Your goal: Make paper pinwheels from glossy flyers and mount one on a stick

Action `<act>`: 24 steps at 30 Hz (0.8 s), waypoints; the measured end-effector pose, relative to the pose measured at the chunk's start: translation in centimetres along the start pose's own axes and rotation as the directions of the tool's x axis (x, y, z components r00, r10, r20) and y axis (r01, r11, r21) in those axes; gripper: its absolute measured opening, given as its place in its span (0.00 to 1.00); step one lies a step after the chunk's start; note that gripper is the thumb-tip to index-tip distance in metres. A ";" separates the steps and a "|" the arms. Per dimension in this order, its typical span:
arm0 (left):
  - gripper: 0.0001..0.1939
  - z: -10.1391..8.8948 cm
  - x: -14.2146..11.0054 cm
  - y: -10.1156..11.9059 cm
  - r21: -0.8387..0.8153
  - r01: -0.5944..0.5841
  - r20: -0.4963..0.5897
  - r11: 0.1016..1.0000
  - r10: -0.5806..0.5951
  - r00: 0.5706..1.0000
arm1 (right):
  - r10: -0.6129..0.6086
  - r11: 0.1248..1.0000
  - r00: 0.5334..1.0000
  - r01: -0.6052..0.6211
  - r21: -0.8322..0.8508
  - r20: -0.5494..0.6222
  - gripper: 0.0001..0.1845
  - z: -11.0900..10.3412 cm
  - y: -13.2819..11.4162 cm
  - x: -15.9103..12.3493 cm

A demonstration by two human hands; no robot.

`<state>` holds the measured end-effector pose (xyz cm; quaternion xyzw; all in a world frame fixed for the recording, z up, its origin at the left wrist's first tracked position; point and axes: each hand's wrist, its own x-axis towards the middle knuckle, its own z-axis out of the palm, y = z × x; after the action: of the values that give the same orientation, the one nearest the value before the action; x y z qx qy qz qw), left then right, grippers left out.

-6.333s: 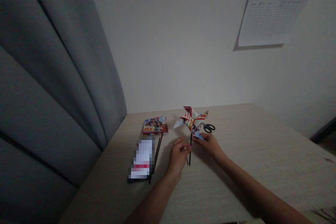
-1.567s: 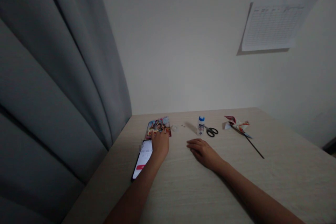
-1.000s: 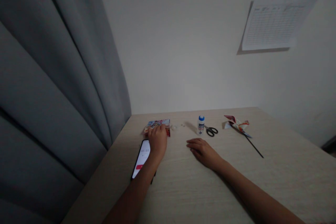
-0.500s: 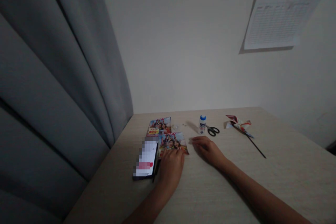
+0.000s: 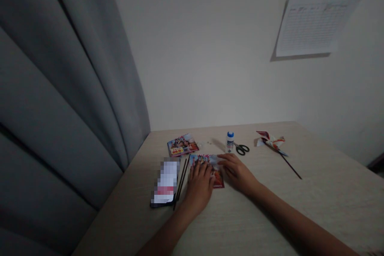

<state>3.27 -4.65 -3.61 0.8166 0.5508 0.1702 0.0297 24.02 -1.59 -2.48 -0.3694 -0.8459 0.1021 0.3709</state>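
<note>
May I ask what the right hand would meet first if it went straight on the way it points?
Most likely the printed sheet under the left hand; the right hand appears to reach its edge, though contact is unclear.

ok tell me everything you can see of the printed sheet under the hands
The printed sheet looks like colourful paper, bluish toward its far edge and red along its near edge, its picture partly hidden. It lies flat on the table, right of the phone. The left hand rests spread over its left part, and the right hand reaches over its right edge.
</note>
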 end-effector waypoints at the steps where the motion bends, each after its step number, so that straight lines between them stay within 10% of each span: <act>1: 0.23 0.1 -0.1 0.1 -0.028 -0.045 0.021 0.999 0.046 0.999 | -0.005 1.000 1.000 0.005 -0.017 0.010 0.18 0.0 -0.1 0.0; 14: 0.26 1.0 1.1 -0.6 0.010 -0.195 0.108 0.981 0.193 0.975 | 0.166 0.964 0.945 -0.095 -0.249 0.281 0.27 1.1 0.8 -2.4; 24: 0.27 0.2 0.7 -1.4 0.004 -0.107 0.034 0.994 0.107 0.994 | 0.131 0.972 0.966 -0.081 -0.220 0.223 0.26 0.7 0.6 -2.4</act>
<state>2.29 -3.45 -3.97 0.8477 0.5062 0.1563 0.0273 24.93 -2.81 -4.57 -0.4364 -0.8690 0.0755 0.2206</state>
